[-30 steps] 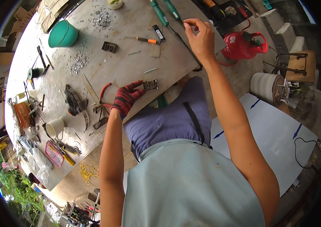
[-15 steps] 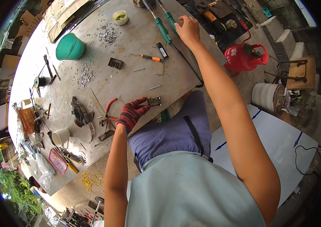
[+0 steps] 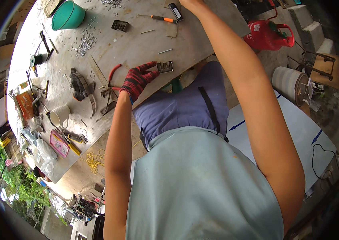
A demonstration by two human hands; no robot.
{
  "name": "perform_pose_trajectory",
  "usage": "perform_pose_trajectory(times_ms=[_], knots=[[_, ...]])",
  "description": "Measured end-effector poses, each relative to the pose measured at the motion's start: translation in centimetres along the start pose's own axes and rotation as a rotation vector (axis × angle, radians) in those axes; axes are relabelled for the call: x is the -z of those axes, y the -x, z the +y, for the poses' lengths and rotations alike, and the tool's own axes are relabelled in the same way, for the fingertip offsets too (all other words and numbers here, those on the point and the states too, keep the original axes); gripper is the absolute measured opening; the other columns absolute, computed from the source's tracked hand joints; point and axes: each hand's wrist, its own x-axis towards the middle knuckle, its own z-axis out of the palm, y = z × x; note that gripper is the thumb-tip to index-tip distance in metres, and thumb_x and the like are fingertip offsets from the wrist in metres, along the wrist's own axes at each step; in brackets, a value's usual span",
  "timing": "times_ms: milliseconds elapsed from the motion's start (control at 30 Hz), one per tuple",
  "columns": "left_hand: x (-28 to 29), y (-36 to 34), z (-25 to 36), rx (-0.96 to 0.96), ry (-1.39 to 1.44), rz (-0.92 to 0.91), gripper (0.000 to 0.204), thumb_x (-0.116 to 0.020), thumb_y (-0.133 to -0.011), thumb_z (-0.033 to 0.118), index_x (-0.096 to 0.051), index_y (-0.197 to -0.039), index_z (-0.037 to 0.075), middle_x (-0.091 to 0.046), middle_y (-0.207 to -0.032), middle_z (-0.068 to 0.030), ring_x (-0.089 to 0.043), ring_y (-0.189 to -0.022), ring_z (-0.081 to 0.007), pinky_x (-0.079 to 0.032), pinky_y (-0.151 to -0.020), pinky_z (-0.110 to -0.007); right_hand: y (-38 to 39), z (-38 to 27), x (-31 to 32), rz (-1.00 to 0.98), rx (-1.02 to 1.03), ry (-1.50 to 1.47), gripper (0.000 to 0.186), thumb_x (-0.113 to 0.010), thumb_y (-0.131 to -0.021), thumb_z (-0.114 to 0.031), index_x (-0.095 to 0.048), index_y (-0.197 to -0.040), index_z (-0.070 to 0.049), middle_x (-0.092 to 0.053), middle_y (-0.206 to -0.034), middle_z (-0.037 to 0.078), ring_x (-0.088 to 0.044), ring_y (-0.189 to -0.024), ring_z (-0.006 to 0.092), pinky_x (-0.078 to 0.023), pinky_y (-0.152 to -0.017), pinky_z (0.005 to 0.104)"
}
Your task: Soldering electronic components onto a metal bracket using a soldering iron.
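In the head view, the gloved left hand (image 3: 137, 80), fingers parted, grip unclear, seems to be steadying the slotted metal piece (image 3: 165, 67) near the table (image 3: 137, 48) edge, next needing firmness, while the cropped right hand (image 3: 192, 3) can't be read.

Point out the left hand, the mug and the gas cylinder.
Left hand (image 3: 137, 82), head view: back of its glove.
Mug (image 3: 62, 114), head view: side wall.
Gas cylinder (image 3: 262, 37), head view: red body.

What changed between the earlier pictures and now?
The right hand has moved forward and left, its fingers now beyond the upper edge, so any grip is hidden. The view shifted, losing the green-handled tools. The gloved left hand stays at the slotted metal piece.
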Motion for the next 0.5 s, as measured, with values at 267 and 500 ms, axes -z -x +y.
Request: perform_pose_trajectory(times_ms=[267, 500], knots=[[0.3, 0.7, -1.0, -0.021, -0.021, 0.047, 0.051, -0.080, -0.091, 0.018, -0.067, -0.138, 0.006, -0.070, -0.097, -0.0004, -0.059, -0.082, -0.0082, -0.052, -0.078, -0.026, 9.5, -2.8, 22.4, -0.223, 0.312, -0.023, 0.031, -0.063, -0.096, -0.013, -0.067, -0.125, -0.001, -0.065, -0.108, 0.017, -0.066, -0.093, 0.0342, -0.052, -0.081, 0.0453], [0.9, 0.1, -1.4, -0.014, -0.082, 0.073, 0.051, -0.081, -0.090, 0.027, -0.069, -0.137, 0.012, -0.069, -0.091, 0.0010, -0.056, -0.078, -0.0092, -0.050, -0.074, -0.028, 19.2, -3.7, 33.0, -0.408, 0.570, 0.096, 0.024, -0.074, -0.091, -0.009, -0.073, -0.115, -0.007, -0.072, -0.106, 0.009, -0.067, -0.077, 0.0260, -0.053, -0.066, 0.0361]])
